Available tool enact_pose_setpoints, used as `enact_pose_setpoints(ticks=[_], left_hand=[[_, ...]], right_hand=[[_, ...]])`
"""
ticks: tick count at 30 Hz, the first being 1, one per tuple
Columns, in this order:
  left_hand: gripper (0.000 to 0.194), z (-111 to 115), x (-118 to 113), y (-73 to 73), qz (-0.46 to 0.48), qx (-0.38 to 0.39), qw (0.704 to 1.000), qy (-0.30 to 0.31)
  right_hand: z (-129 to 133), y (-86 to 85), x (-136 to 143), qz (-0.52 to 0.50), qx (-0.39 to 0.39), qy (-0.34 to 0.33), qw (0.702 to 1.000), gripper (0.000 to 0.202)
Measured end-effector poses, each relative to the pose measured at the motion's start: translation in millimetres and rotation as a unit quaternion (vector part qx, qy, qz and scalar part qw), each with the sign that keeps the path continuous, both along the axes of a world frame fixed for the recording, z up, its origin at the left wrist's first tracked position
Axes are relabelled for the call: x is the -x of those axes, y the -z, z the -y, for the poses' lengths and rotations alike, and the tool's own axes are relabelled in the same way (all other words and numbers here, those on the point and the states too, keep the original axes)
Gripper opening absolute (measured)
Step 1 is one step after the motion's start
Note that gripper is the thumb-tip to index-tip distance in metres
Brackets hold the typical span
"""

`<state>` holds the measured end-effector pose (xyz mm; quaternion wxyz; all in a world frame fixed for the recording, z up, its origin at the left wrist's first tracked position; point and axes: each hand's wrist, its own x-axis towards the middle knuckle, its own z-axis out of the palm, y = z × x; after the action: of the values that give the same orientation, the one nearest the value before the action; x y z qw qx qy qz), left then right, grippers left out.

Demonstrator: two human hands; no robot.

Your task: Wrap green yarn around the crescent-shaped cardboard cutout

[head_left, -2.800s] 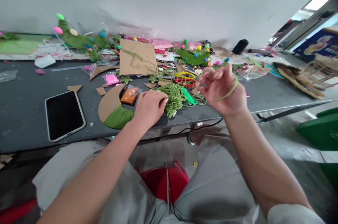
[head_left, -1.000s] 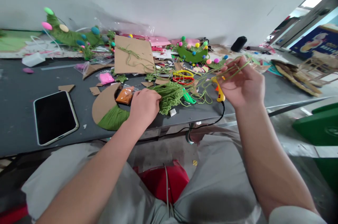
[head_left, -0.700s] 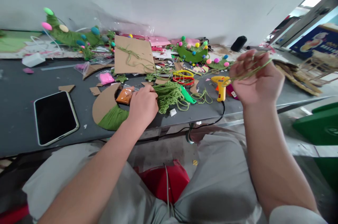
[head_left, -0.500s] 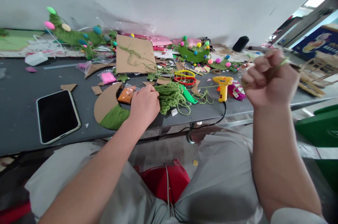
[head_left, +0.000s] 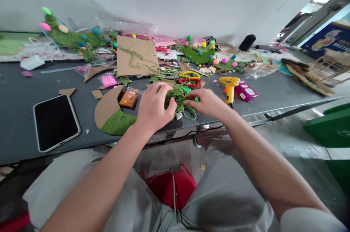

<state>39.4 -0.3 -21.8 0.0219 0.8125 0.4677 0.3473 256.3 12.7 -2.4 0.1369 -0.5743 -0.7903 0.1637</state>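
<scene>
A tangled bundle of green yarn (head_left: 177, 97) lies near the table's front edge, between my two hands. My left hand (head_left: 155, 107) rests at the bundle's left side, thumb and fingers apart. At the right side, the curled fingers of my right hand (head_left: 203, 102) pinch yarn from the bundle. Left of my left hand lies a cardboard crescent (head_left: 108, 107), its lower part wrapped in green yarn (head_left: 119, 122). An orange packet (head_left: 129, 98) sits beside the crescent. Behind the bundle are red-handled scissors (head_left: 190, 82) and yellow-handled scissors (head_left: 189, 74).
A yellow glue gun (head_left: 229, 88) and a purple packet (head_left: 246, 91) stand to the right. A tablet-like device (head_left: 57, 122) lies at the left. Behind are a cardboard sheet (head_left: 136, 55) and green crescents with coloured balls (head_left: 199, 54). A cable hangs along the front edge.
My right hand has come down from its raised place at the right to the yarn bundle. My left thumb has spread away from its fingers. The view has shifted slightly.
</scene>
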Motion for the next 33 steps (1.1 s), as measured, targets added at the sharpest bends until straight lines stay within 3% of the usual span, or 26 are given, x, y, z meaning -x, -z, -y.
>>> enact_pose_setpoints(ticks=[5,12,17,22,27,33], left_hand=[[0.031,-2.4,-9.4,12.8,-0.01,0.011,0.998,0.063],[0.02,-9.2,-11.9,20.8,-0.034,0.036,0.999,0.017],[0.021,-10.7,-10.9,24.2,-0.055,0.025,0.998,0.004],[0.032,-5.6,-13.8,18.2,-0.036,0.012,0.999,0.018],[0.023,0.3,-19.0,11.2,0.015,0.02,0.999,0.041],[0.018,-7.2,-15.5,22.2,-0.015,0.01,1.0,0.022]], right_hand=[[0.7,1.6,5.0,-0.082,-0.061,-0.017,0.995,0.014],[9.9,-6.5,4.1,-0.165,-0.105,-0.03,0.98,0.017],[12.0,-9.3,-1.0,-0.146,-0.067,0.004,0.987,0.018],[8.9,-6.6,1.1,-0.135,-0.009,0.024,0.991,0.033],[6.2,-7.0,7.9,-0.235,0.076,0.001,0.969,0.039],[15.2,-18.7,9.7,-0.331,0.133,-0.047,0.933,0.042]])
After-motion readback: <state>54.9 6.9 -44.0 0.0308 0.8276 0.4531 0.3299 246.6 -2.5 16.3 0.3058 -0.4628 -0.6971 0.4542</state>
